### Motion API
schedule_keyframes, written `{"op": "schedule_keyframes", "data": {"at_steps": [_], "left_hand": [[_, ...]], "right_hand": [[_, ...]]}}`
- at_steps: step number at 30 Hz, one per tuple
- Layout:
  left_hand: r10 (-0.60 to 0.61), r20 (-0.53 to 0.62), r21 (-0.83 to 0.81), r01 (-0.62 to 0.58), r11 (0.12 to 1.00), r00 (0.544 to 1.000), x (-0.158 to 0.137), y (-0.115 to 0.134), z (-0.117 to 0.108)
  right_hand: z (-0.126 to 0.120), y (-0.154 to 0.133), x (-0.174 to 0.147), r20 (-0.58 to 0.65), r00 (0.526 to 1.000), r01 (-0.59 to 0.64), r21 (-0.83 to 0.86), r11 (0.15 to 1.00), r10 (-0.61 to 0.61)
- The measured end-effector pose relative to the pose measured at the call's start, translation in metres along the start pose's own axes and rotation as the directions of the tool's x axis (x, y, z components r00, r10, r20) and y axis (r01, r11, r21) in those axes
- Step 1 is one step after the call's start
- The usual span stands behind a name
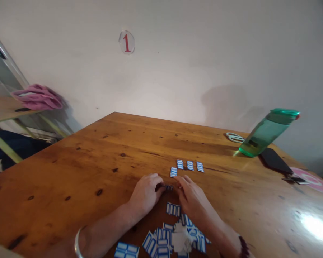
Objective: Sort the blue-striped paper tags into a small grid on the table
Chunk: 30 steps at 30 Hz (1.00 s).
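My left hand (148,191) is pinched on a small blue-and-white label sheet (169,187), seen tilted and in shadow. Just to its right, my right hand (192,195) has its fingers bent together; whether they hold the sheet's other edge is hidden. Beyond the fingertips lies a label sheet (173,172), close to the right index finger. Another loose label sheet (173,209) rests between my wrists. Closer to me is a messy pile of label sheets (163,242), partly under my right forearm.
Three small label sheets (190,165) form a row past my hands. To the left of the pile lies a label sheet (127,250). A green bottle (269,132), white cable (234,137), dark phone (276,160) and pink disc (312,180) are at right on the wooden table (83,161).
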State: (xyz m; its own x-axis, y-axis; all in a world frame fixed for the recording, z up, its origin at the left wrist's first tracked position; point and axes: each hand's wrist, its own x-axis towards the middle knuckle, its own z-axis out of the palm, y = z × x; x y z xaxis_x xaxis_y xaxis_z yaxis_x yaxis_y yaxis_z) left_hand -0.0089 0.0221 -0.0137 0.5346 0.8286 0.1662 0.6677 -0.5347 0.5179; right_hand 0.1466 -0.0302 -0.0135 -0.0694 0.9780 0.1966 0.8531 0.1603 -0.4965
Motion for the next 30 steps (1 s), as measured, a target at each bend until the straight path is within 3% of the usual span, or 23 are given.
{"op": "schedule_keyframes", "data": {"at_steps": [10,17,23,26,30], "left_hand": [[-0.038,0.017,0.026,0.037,0.999,0.999,0.0,0.004,-0.001],[-0.037,0.017,0.053,0.036,0.998,0.999,0.0,0.005,-0.002],[-0.001,0.009,0.08,0.001,0.997,1.0,-0.001,0.003,0.0],[0.114,-0.031,0.149,-0.108,0.983,0.993,-0.001,0.001,-0.002],[0.313,-0.074,0.296,-0.279,0.913,0.947,-0.003,0.002,-0.005]], "right_hand": [[-0.004,-0.009,-0.023,0.174,0.981,-0.045,-0.22,0.975,0.084],[-0.003,-0.015,-0.021,0.193,0.977,-0.026,-0.303,0.953,0.088],[-0.003,-0.011,-0.021,0.104,0.994,0.0,-0.281,0.96,0.031],[-0.009,-0.011,-0.017,-0.022,1.0,-0.007,-0.243,0.97,0.002],[-0.016,-0.016,-0.014,-0.121,0.988,0.058,-0.254,0.966,-0.091]]}}
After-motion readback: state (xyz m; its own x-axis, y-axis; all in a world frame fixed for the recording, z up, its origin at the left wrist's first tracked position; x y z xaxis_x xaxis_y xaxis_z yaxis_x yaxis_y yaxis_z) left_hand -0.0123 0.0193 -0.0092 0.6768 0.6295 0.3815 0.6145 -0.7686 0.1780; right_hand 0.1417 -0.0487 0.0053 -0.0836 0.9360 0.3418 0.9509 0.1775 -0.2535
